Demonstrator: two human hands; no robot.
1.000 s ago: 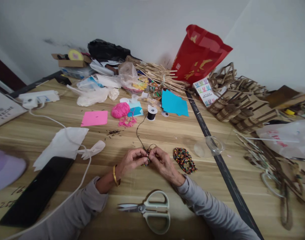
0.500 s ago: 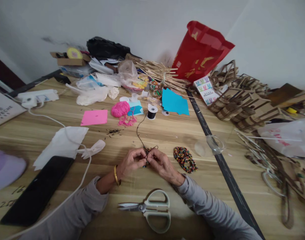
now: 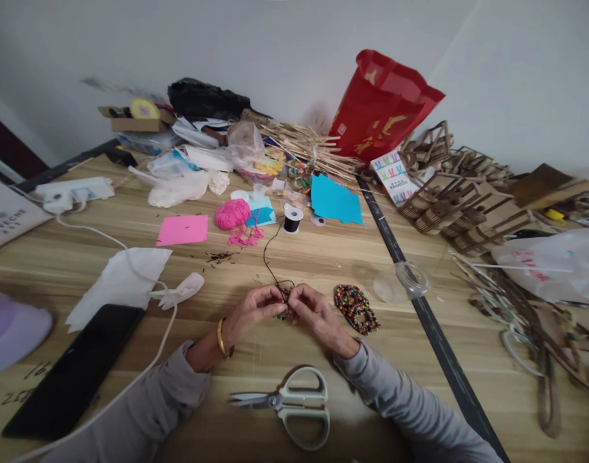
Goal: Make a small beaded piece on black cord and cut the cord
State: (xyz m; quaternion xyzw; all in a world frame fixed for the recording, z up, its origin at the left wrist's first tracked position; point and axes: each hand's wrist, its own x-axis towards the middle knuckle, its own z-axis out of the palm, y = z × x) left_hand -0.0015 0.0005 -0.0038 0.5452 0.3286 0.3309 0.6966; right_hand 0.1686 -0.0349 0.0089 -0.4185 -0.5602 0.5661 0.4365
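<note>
My left hand [image 3: 254, 310] and my right hand [image 3: 316, 315] meet fingertip to fingertip at the middle of the wooden table [image 3: 323, 257]. Both pinch a small beaded piece [image 3: 285, 301] strung on a black thread [image 3: 268, 254]. That thread runs up and back to a black spool [image 3: 292, 219]. A pile of mixed coloured beads [image 3: 355, 308] lies just right of my right hand. A gold bangle sits on my left wrist. The beaded piece is mostly hidden by my fingers.
Pale-handled scissors [image 3: 294, 405] lie near the front edge. A black phone [image 3: 72, 370], white tissue [image 3: 121, 280] and white cable sit left. Pink yarn [image 3: 232, 214], pink paper [image 3: 182, 229], blue paper [image 3: 335, 200], a red bag [image 3: 381, 106] and wooden parts [image 3: 468, 199] crowd the back and right.
My hands have stayed together on the beaded piece, the fingers shifting only slightly. The thread loop above the fingers has become smaller. The view has moved a little.
</note>
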